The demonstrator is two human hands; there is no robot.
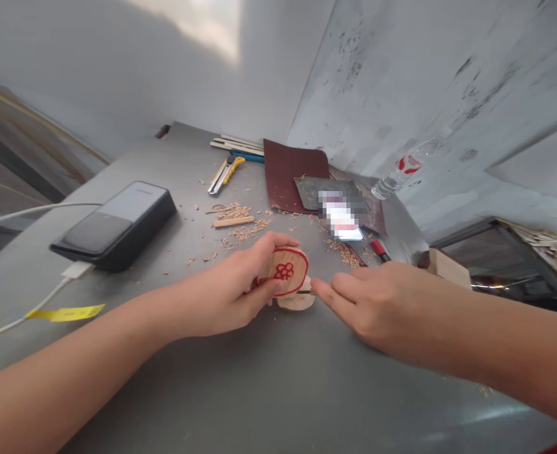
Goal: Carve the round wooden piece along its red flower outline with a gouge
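Observation:
My left hand (240, 287) is closed around a small rounded wooden piece (297, 268), which has a red flower and a red outline on its face. Under that piece lies a pale wooden disc (297, 302) on the grey table. My right hand (368, 299) is closed just to the right of the wood. A thin dark tip shows between its fingers and the wood; the rest of what it holds is hidden.
A black-grey power bank (131, 214) with a white cable is at left. Behind are a yellow utility knife (228, 171), wood shavings (235, 213), brown sandpaper (287, 173) and a lit phone (349, 221). A bottle (401, 170), a red-black object (380, 249) and a wood block (448, 268) are right.

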